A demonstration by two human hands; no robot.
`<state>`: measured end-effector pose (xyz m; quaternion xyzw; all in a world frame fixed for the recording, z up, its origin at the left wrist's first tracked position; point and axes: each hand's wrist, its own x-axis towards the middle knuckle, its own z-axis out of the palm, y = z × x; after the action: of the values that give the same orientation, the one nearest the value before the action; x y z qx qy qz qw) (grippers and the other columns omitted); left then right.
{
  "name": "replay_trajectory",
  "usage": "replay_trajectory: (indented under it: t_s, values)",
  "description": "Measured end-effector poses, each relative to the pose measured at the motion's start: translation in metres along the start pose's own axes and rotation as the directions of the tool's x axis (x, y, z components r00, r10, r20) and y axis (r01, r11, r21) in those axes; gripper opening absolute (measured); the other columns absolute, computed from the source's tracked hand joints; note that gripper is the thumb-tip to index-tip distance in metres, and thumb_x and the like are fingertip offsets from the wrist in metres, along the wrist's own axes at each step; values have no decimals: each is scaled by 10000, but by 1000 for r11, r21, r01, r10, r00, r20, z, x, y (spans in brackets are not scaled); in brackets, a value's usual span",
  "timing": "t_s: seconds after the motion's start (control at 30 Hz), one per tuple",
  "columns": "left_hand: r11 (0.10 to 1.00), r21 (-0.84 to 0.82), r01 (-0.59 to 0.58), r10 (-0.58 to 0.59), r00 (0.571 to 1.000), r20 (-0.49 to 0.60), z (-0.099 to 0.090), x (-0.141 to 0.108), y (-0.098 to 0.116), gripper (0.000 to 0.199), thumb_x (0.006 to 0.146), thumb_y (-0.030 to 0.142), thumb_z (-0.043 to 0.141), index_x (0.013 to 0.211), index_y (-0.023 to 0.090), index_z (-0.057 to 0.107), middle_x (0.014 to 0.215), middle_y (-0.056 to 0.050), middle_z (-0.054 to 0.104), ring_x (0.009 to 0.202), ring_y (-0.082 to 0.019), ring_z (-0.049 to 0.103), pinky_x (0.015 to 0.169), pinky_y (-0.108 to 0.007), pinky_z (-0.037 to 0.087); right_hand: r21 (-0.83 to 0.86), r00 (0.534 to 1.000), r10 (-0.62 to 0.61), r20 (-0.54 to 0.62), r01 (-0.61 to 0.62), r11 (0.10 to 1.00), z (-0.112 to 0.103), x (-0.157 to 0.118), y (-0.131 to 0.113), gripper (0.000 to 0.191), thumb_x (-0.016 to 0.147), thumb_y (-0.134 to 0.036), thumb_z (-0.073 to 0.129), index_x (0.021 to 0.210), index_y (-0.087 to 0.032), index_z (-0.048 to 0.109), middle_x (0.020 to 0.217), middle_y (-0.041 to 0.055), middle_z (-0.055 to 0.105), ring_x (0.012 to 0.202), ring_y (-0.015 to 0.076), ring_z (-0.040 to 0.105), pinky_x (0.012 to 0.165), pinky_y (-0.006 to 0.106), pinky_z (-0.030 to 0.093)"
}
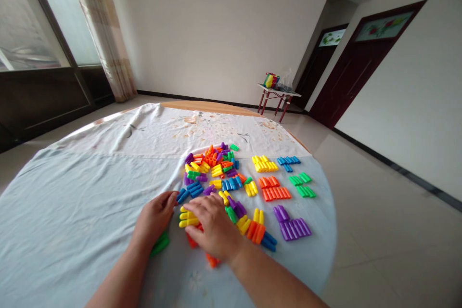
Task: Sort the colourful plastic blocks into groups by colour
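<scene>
My left hand is at the left edge of a pile of colourful plastic building pieces, its thumb and fingers pressed together. Its fingertips come up against a blue piece; what they hold, if anything, is hidden. A green piece lies partly under that wrist. My right hand curls over a yellow ribbed piece, thumb on the near side and fingers on top. Orange pieces show below this hand, partly covered. Farther off, the mixed pile holds orange, purple, yellow, green and blue pieces.
Sorted by colour on the right lie yellow, blue, orange, green and purple groups. A pale cloth with wrinkles covers the round table. A small side table with bags stands by the far wall.
</scene>
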<state>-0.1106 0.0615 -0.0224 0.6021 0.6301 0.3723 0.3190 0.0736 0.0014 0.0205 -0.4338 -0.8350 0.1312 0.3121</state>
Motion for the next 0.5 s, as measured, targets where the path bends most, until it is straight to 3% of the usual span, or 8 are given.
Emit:
replay_trajectory:
  t_s: [0.1,0.27,0.5]
  values:
    - [999,-15,32,-32,999,-1,-2,3,-3,579,715,614,442,1003,155,649,732,-50,680,581,-178,587,560,-265,464,30,992,97,-75,-95,995,-10,-6,18,436,781,-244,654,1202,-229,542,1131,40,589,1074,196,512,984,355,381]
    - [995,-76,71,-74,997,-35,-1,5,-3,628,674,645,456,1007,144,636,788,-68,683,638,-190,606,563,-264,489,-62,952,270,-142,-281,958,-22,-22,48,452,732,-354,704,1155,-226,609,1047,84,599,1011,256,546,945,393,433]
    - [973,-145,180,-182,983,-4,1,6,1,695,562,717,534,993,187,662,806,-30,700,703,-202,621,603,-260,524,-62,963,269,-34,-271,961,-34,-30,51,579,741,-477,670,1229,-187,559,1142,87,571,1092,225,518,967,338,419]
